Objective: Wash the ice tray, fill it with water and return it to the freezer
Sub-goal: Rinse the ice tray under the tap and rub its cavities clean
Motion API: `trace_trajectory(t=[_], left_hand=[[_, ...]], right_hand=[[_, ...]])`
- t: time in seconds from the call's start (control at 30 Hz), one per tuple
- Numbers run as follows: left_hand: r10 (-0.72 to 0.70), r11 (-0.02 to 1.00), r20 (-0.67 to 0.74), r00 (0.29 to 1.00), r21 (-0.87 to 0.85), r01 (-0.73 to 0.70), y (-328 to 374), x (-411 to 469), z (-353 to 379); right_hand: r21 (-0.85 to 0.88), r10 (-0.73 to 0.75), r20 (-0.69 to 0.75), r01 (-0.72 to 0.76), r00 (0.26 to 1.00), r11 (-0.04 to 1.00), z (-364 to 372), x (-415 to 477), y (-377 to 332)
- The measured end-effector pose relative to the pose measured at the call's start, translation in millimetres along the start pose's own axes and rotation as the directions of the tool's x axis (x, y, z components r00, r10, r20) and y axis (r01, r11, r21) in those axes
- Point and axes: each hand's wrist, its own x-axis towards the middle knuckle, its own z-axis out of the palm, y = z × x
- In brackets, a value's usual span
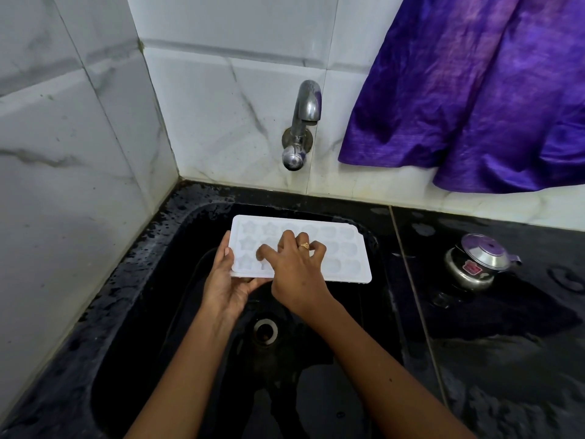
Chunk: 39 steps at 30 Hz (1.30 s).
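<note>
Your white plastic ice tray with star- and heart-shaped cups sits above the black stone sink, cups facing up. Its long axis runs left to right, roughly parallel to the back wall, and its right end hangs free over the basin.

On the left, the grey-veined white wall tiles meet the wet black rim of the sink. Your left hand holds the tray's left short end: the thumb lies up along the edge and the fingers curl underneath the near left corner, closed on the tray. Below the tray, the round metal drain shows in the sink floor between your two forearms.

Your right hand lies palm down on top of the tray, left of its middle. Its fingers are spread and bent, tips pressing into the cups, not gripping anything; one finger wears a gold ring.

Behind the tray, the chrome wall tap points down towards the sink, with no stream visible. To the right hangs a purple cloth. On the wet black surface right of the sink, well apart from the tray, stands a small steel pot with a lid.
</note>
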Motion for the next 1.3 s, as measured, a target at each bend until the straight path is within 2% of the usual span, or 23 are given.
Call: trace_trajectory(t=[0.27, 0.5, 0.7, 0.93, 1.03, 1.1, 1.17, 1.2, 1.27, 1.3], left_hand=[[-0.003, 1.0, -0.039, 0.999, 0.004, 0.003, -1, 1, 2], [-0.009, 1.0, -0.064, 0.998, -0.014, 0.008, -1, 0, 0], [-0.009, 1.0, -0.081, 0.997, -0.014, 0.008, -3, -2, 3], [0.002, 1.0, -0.053, 0.999, 0.005, -0.002, -1, -4, -2], [-0.027, 1.0, -0.056, 0.998, 0.003, 0.028, -1, -6, -3], [-0.07, 0.998, -0.1, 0.993, -0.018, 0.068, 0, -7, -3], [-0.076, 0.997, -0.129, 0.989, -0.004, 0.077, 2, -8, -7], [-0.066, 0.998, -0.125, 0.99, 0.011, 0.067, 3, -9, -9], [-0.042, 0.998, -0.106, 0.993, 0.033, 0.046, 6, -11, -12], [-0.037, 0.998, -0.1, 0.994, 0.045, 0.041, 7, -11, -13]], right_hand=[[-0.025, -0.064, 0.127, 0.067, 0.99, 0.997, 8, 10, -12], [-0.038, -0.075, 0.12, 0.08, 0.99, 0.996, 11, 12, -13], [-0.173, -0.104, 0.062, 0.113, 0.993, 0.978, 14, 11, -14], [-0.063, -0.111, 0.156, 0.122, 0.982, 0.99, 14, 8, -10], [0.033, -0.124, 0.075, 0.122, 0.989, 0.992, 7, 3, 0], [0.08, -0.02, -0.06, 0.025, 0.998, 0.996, 4, -3, 15], [0.098, 0.218, -0.159, -0.204, 0.963, 0.974, 1, -12, 38], [0.107, 0.358, -0.163, -0.344, 0.919, 0.933, -1, -16, 50], [0.206, 0.591, -0.052, -0.571, 0.805, 0.795, -4, -24, 72], [0.316, 0.65, 0.05, -0.629, 0.759, 0.711, -5, -27, 82]])
